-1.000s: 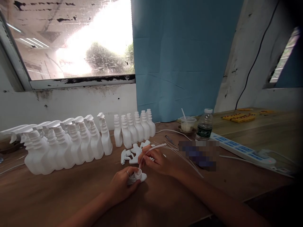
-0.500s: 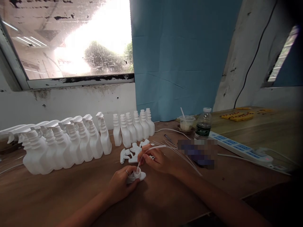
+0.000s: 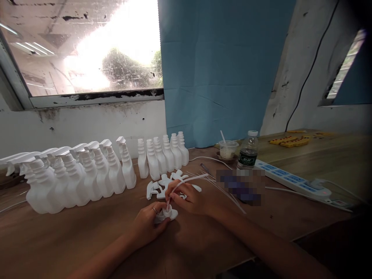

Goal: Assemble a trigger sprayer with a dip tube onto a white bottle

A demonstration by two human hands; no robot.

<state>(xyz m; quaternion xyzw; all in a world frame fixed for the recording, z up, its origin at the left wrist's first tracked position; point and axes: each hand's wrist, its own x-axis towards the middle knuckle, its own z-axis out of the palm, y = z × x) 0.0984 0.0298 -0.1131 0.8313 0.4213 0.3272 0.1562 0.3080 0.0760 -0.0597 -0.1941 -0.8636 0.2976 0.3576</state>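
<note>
In the head view, low in the middle of the frame, my left hand (image 3: 148, 224) lies on the brown wooden counter (image 3: 72, 240) with its fingers closed around a white plastic trigger sprayer head (image 3: 166, 214), pinning it against the wood. Just to the right of it, my right hand (image 3: 193, 197) pinches a thin white plastic dip tube (image 3: 186, 181) between thumb and fingertips; the lower end of the tube meets the collar of the sprayer head, and the rest bends up and away toward the right. Directly behind my hands lies a small heap of loose white sprayer heads (image 3: 162, 184), and right of that a fan of spare thin tubes (image 3: 223, 190) spread flat on the counter. At the left of the frame stands a row of white plastic bottles fitted with sprayers (image 3: 78, 176), and beside it, nearer the centre, a short row of white bottles without tops (image 3: 161, 155) against the blue curtain (image 3: 221, 66). Right of centre stand a clear plastic cup with a straw (image 3: 228, 149) and a clear water bottle with a dark label (image 3: 248, 151), with a white and blue power strip (image 3: 293, 180) running toward the right edge.
</note>
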